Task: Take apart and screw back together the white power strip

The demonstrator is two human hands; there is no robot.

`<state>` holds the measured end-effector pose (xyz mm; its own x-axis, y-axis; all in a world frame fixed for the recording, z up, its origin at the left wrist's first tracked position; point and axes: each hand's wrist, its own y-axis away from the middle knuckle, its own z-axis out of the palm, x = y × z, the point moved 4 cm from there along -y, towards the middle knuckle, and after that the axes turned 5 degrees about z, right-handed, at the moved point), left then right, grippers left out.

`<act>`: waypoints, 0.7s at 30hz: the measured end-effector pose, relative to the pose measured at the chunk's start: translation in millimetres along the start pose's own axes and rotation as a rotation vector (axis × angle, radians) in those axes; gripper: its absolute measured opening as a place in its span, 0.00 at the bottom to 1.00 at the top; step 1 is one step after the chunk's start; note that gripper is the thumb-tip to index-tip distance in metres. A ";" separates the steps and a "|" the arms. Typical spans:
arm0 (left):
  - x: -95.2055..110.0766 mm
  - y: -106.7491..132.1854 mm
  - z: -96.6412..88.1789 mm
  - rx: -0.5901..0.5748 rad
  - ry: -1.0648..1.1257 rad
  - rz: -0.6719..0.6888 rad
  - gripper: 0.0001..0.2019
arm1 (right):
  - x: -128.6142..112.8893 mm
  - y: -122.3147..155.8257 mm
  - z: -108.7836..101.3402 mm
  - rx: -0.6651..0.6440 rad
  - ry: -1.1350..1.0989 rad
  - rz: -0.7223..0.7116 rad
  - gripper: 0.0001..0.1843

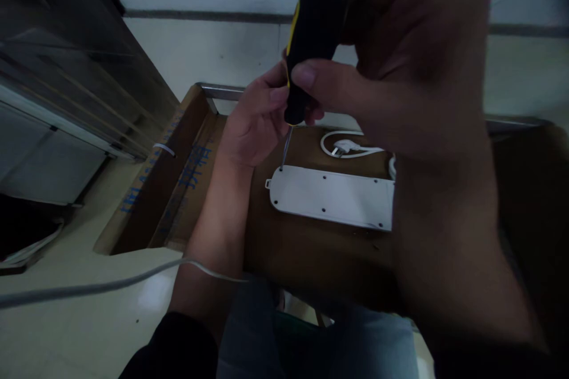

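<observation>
Black and yellow, the screwdriver (317, 35) stands near upright, clasped in my right hand (411, 71), likely to seat it squarely at ten o'clock on the power strip (331, 196), six o'clock below, my left hand (258, 118) curled alongside, its grip unclear.

Blue txt (195, 166) on cardbd (302, 249), illegible

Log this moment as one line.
right hand: grips screwdriver | left hand: beside it, contact unclear | tip: at corner hole of power strip | plug: on cardboard
</observation>
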<state>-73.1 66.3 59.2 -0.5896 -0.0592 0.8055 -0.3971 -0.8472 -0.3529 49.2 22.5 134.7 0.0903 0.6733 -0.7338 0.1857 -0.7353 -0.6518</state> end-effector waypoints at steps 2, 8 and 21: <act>2.1 1.5 4.5 -0.163 0.103 0.051 0.12 | 1.7 1.5 -2.8 -0.031 -0.011 -0.018 0.10; 0.6 3.9 9.0 -0.252 0.079 0.073 0.19 | 2.7 3.9 -5.0 -0.086 -0.023 -0.008 0.15; -3.3 -2.0 12.4 -0.279 0.064 0.094 0.18 | 8.2 1.2 4.1 -0.260 -0.096 0.016 0.15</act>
<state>-61.6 61.6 63.2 -0.6727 -0.0895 0.7345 -0.5114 -0.6611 -0.5490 46.1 26.8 127.1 0.0048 0.6420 -0.7667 0.4308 -0.6932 -0.5778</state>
